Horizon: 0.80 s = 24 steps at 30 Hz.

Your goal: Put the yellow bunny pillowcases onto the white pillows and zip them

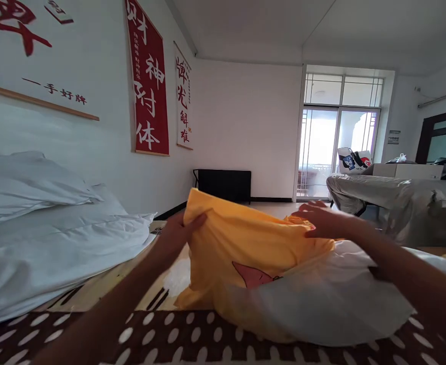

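Observation:
An orange cloth (245,233) with a pink printed figure is raised above the bed. Its upper left corner is pinched in my left hand (180,230), the thumb lying over the front. At the cloth's right end, my right hand (319,218) grips the bunched edge, its fingers partly blurred. A translucent white plastic bag (321,299) lies below and to the right, overlapping the lower part of the cloth. Under them is a brown bedspread (173,334) with white dots, beside a beige patterned one.
White pillows (55,238) are piled at the left by the wall. A black panel (225,186) stands at the far wall. On the right, a plastic-covered table (375,187) bears boxes and bags, near a glass door (339,147).

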Motion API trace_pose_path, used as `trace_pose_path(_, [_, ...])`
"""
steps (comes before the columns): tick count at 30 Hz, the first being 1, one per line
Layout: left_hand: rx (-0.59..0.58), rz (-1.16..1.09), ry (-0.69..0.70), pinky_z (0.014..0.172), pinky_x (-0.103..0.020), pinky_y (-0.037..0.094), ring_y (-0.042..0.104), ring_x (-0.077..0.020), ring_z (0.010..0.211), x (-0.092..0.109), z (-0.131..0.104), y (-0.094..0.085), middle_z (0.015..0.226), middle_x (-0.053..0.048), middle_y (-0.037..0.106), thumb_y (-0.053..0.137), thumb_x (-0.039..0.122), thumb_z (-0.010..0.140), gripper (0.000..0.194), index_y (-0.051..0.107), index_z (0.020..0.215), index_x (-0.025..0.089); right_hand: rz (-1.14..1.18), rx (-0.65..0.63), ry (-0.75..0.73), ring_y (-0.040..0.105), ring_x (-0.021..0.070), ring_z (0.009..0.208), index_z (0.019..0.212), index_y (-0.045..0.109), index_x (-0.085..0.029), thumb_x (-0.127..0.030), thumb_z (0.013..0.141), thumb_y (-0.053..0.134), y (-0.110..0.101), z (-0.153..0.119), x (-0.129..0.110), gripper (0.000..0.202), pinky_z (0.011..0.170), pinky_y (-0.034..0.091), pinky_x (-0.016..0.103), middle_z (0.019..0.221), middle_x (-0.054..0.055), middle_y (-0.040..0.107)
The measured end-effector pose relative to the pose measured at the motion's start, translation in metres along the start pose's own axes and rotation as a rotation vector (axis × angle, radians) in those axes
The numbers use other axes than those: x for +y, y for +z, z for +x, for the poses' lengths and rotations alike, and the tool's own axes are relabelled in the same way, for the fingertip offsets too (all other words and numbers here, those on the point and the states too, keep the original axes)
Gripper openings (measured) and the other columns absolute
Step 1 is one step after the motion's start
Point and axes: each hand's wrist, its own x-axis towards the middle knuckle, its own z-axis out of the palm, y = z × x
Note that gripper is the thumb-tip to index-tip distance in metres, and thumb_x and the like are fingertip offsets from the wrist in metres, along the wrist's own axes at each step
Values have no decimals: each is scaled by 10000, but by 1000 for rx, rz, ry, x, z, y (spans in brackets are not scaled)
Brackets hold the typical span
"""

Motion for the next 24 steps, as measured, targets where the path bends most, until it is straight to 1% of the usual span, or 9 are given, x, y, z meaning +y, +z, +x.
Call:
trace_pose_path(2, [42,-55,-53,539,-269,452,585,-185,627,-9,-5,8,720,-54,677,727,585,572,488,661,746,134,138,142,-35,482,242,1191,1268,536,-231,-267,825,536,16,4,-23,444,1035,307,422,1267,82,574])
trace_pose_path(4, [139,-97,-49,508,-251,423,556,-171,596,-7,-7,11,672,-37,647,736,589,551,490,640,708,135,293,273,-22,451,217,1218,1334,456,-240,-316,890,451,21,14,-46,450,1043,284,414,1336,67,526])
trace_pose_path(7, [180,-90,-8,495,-243,403,528,-158,582,2,-4,7,644,-29,618,758,577,522,489,629,671,129,429,303,24,507,230,1112,1332,454,-237,-441,878,481,24,31,-66,498,955,337,396,1242,79,592])
trace_pose_path(10, [178,-47,-18,484,-234,384,507,-141,565,2,0,1,620,-14,596,753,579,535,490,631,674,125,458,259,55,544,171,761,946,667,-200,-476,837,535,31,40,-66,324,731,380,290,809,28,659])
trace_pose_path(12, [174,-61,-48,488,-234,393,514,-139,566,-2,3,-1,624,-14,597,758,573,536,493,633,687,121,440,290,1,467,126,624,685,632,-185,-466,853,518,38,40,-61,346,636,340,251,640,-8,573])
trace_pose_path(13, [168,-88,-63,496,-237,408,527,-143,576,-5,5,-1,638,-19,605,766,567,533,495,633,698,119,430,326,-41,441,115,603,631,603,-183,-450,874,495,40,39,-59,377,618,326,244,620,-14,548])
trace_pose_path(15, [167,-181,-79,517,-240,438,550,-149,605,-10,8,1,676,-30,622,786,547,519,495,630,712,118,434,424,-102,435,109,604,622,593,-186,-412,910,450,43,34,-57,393,615,321,240,631,-11,549])
trace_pose_path(18, [167,-337,-80,539,-229,471,570,-145,638,-15,14,3,703,-32,636,809,510,515,476,625,728,126,495,557,-90,476,117,631,679,634,-194,-376,915,441,40,29,-55,355,640,347,242,650,0,587])
trace_pose_path(24, [199,-453,-107,539,-207,506,592,-136,643,-24,24,-1,708,-6,645,843,461,488,481,622,790,158,648,557,32,533,129,651,736,663,-206,-295,842,518,29,24,-45,200,637,399,254,714,3,646])
